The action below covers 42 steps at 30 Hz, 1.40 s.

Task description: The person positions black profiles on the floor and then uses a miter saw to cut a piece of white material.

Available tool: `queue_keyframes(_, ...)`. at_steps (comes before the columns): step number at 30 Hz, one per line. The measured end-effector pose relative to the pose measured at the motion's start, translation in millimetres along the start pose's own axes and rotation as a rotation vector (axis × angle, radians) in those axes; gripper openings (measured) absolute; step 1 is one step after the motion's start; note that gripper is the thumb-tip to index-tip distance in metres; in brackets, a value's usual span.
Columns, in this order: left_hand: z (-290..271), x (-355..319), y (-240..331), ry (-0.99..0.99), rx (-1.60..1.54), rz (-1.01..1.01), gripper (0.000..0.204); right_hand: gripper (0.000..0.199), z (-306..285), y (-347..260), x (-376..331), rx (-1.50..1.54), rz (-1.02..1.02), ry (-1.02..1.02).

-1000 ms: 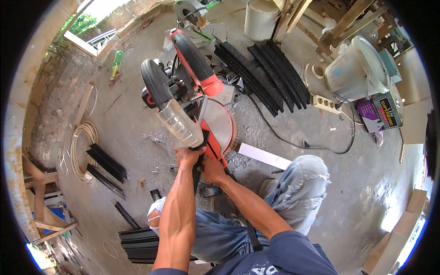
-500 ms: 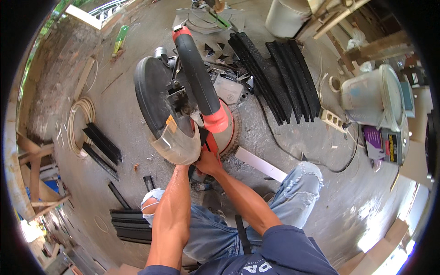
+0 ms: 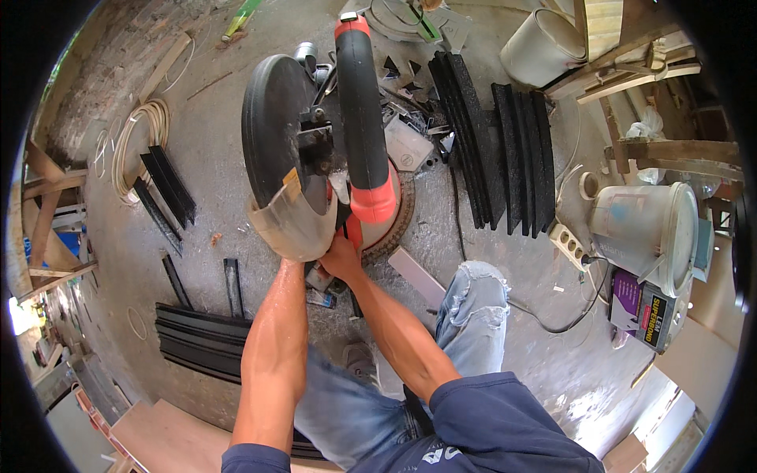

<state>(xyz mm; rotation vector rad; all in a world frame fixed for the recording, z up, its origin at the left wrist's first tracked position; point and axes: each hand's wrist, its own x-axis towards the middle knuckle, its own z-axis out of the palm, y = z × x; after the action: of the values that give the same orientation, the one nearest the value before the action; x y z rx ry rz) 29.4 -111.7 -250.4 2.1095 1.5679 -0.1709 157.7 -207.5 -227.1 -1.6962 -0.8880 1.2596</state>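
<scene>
A mitre saw with a black and red handle (image 3: 364,118) and a round dark blade guard (image 3: 272,118) stands in front of me. My left forearm reaches under the cloudy clear guard (image 3: 290,229) at its near end. There my left hand (image 3: 292,270) is hidden beyond the wrist, so its fingers do not show. Close beside it, my right hand (image 3: 341,258) is closed low against the red part of the saw base (image 3: 352,230). Whatever it grips is hidden. Small offcuts (image 3: 319,277) lie just below the hands.
Black ribbed strips (image 3: 461,142) lie right of the saw, and more strips (image 3: 201,340) at the lower left. A power strip (image 3: 566,243) with a black cable sits near a white bucket (image 3: 643,232). Coiled pale cable (image 3: 146,150) lies left. A pale board (image 3: 418,276) touches my knee.
The view has shifted, so the saw and floor items sit differently in the picture. Both hands stay at the near side of the saw base. My right knee appears further left.
</scene>
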Motion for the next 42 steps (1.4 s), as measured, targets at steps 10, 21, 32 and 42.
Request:
queue_keyframes(10,-21,0,27,0.007,-0.115,0.258,0.067,0.024,-6,4,7,0.090,0.272,-0.150)
queue_keyframes(21,-2,10,18,0.103,-0.127,0.364,0.062,0.023,-12,3,10,-0.031,0.183,-0.145)
queue_keyframes(32,29,39,-5,-0.039,0.014,0.069,0.060,0.033,-9,8,10,-0.055,0.216,-0.134)
queue_keyframes(42,37,42,-36,0.051,0.221,0.029,0.060,0.026,-41,-44,-32,-0.241,0.116,0.004)
